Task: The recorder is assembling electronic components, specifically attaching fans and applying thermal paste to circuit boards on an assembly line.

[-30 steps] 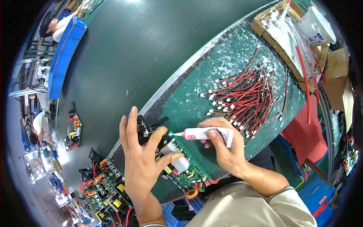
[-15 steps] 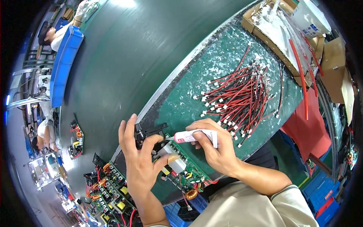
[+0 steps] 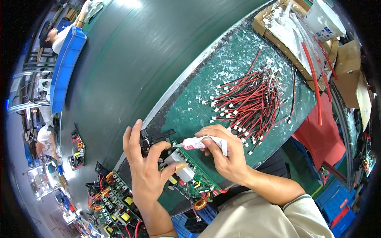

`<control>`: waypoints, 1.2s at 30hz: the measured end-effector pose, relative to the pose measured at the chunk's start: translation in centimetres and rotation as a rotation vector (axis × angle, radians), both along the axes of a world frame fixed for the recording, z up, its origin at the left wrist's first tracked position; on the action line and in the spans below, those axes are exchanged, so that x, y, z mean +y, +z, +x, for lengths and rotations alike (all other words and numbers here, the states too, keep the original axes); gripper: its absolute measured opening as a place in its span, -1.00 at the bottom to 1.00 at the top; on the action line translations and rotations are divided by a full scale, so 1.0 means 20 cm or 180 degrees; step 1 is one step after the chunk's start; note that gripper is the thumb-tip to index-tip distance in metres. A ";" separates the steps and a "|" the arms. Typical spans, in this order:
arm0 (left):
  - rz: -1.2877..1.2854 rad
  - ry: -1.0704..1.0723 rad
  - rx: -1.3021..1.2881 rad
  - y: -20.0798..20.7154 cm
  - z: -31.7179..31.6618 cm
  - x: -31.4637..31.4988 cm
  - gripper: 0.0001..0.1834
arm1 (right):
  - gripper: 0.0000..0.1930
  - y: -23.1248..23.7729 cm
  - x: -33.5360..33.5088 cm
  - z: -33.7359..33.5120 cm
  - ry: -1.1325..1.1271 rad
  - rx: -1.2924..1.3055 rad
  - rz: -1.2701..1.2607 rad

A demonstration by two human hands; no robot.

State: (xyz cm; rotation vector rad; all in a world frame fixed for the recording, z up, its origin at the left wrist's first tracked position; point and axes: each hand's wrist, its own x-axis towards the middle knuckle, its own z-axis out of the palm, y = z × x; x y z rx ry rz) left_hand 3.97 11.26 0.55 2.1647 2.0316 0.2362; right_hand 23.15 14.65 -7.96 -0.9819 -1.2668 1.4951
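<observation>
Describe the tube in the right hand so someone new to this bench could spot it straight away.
Start at the green work mat with the pile of red wires. Near the mat's lower-left edge, two hands meet over a green circuit board. The tube is pinched in the right hand, nozzle pointing left toward the left hand; it is the only small white tube with a red band there.

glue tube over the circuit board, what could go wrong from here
The tube nozzle sits close to the left hand steadying the circuit board, so paste may smear onto its fingers. The board lies near the bench edge and could tip. The red wire bundle nearby might catch stray paste.
</observation>
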 end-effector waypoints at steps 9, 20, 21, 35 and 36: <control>0.0011 -0.0053 0.0044 -0.01 0.00 0.01 -0.41 | -0.84 -0.01 0.01 0.00 -0.0016 -0.0029 0.0018; -0.0251 0.0233 -0.0270 0.11 -0.09 -0.03 -0.49 | -0.78 0.23 0.30 0.17 -0.0314 -0.0514 -0.0082; -0.0254 0.0030 -0.0240 0.12 -0.12 -0.03 -0.35 | -0.74 0.26 0.43 0.20 -0.0361 -0.0787 0.0132; -0.0805 0.0355 -0.1389 0.11 -0.29 0.13 0.08 | -0.46 0.09 -0.34 0.66 0.1816 -0.3007 0.0072; -0.0810 0.0292 -0.1582 0.05 -0.30 0.15 0.08 | -0.27 -0.14 -0.43 0.66 0.1710 -0.3089 0.0715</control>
